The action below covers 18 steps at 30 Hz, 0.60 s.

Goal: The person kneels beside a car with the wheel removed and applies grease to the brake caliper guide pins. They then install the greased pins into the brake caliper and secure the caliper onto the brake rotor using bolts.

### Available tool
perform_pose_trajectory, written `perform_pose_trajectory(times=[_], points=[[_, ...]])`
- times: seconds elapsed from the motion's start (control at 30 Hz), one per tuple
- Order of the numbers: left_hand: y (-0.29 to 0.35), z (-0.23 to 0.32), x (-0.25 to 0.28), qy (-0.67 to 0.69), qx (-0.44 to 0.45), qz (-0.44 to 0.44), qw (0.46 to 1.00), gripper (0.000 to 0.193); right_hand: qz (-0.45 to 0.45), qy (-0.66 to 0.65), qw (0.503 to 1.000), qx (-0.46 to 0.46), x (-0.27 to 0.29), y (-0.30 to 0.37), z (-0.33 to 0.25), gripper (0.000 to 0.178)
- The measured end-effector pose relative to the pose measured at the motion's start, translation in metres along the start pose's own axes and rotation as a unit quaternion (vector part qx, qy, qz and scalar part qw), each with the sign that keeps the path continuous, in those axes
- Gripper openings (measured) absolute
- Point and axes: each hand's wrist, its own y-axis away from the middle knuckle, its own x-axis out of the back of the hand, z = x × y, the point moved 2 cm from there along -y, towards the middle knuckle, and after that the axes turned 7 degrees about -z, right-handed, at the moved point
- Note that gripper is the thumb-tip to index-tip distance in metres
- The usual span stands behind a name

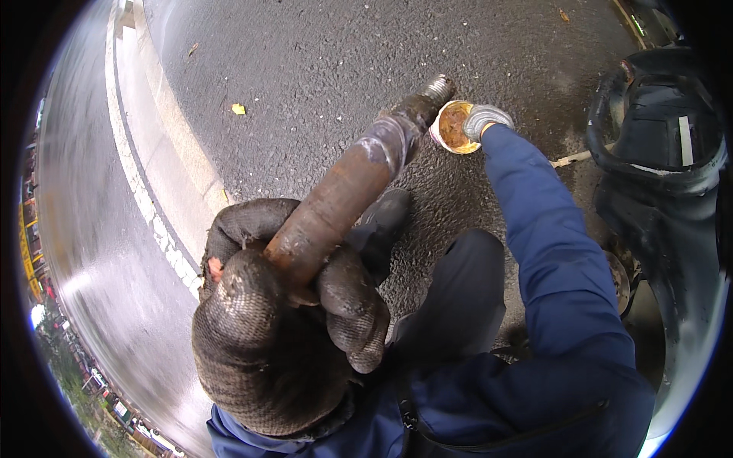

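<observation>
Apparently mid-dip, left hand (248, 309) is clasping a rusty pipe (332, 210) snugly, threaded end (439, 89) just beside a tub (436, 134) of brown paste (453, 127), while right hand (486, 118) is resting at the tub's rim, finger closure unclear, next move likely calling for a steady pipe.
</observation>
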Motion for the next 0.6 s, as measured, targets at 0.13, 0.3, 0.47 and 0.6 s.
perform_pose_trajectory(times=[0.13,0.3,0.47,0.6], points=[[0.001,-0.003,0.003,0.092,0.020,0.086,0.992,0.047,-0.006,0.014,1.000,0.017,-0.001,-0.007,-0.003,0.040],[0.003,-0.003,0.003,0.070,0.036,0.101,0.992,0.064,-0.051,0.029,0.998,0.034,-0.023,-0.040,-0.008,0.045],[0.003,0.002,0.007,0.018,0.046,0.067,0.997,0.070,-0.062,0.061,0.988,0.131,-0.065,-0.095,-0.009,0.048],[0.002,-0.003,0.008,0.070,0.028,0.065,0.995,0.067,-0.079,0.190,0.948,0.243,-0.065,-0.097,-0.011,0.049]])
